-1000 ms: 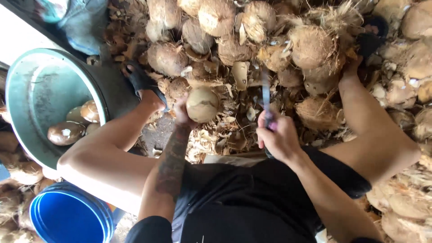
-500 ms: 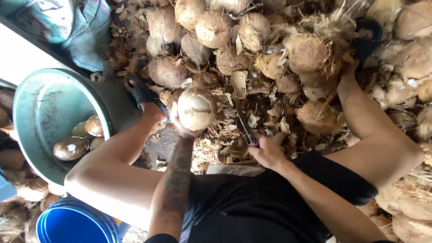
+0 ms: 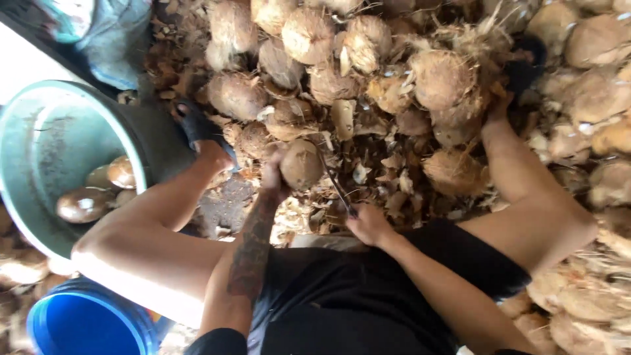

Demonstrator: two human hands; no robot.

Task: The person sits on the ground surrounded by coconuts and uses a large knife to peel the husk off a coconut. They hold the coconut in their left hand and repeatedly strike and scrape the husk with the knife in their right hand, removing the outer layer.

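Left hand (image 3: 275, 176): grip clenched around a husked coconut (image 3: 301, 164), raised just above the ground between the knees. Right hand (image 3: 369, 225): grip closed on the handle of a dark knife (image 3: 335, 184), blade angled up against the nut's right side.

Progress, judged from the lie of things: the held nut is mostly stripped to a pale brown shell and seems to be in trimming. A few cleaned nuts (image 3: 98, 190) sit finished in the green tub (image 3: 39, 131) to the left of the grip. Far more remain: a heap of shaggy, unhusked coconuts (image 3: 368, 59) beyond the grip and more to the right.

Surface: no bench; bare ground, littered with husk scraps (image 3: 394, 164) just past the knife. The person sits low, legs spread, sandalled foot (image 3: 197, 128) beside the tub.

Surroundings: blue bucket (image 3: 85, 322) nearer than the grip, to the left; crumpled cloth (image 3: 105, 33) behind the tub.
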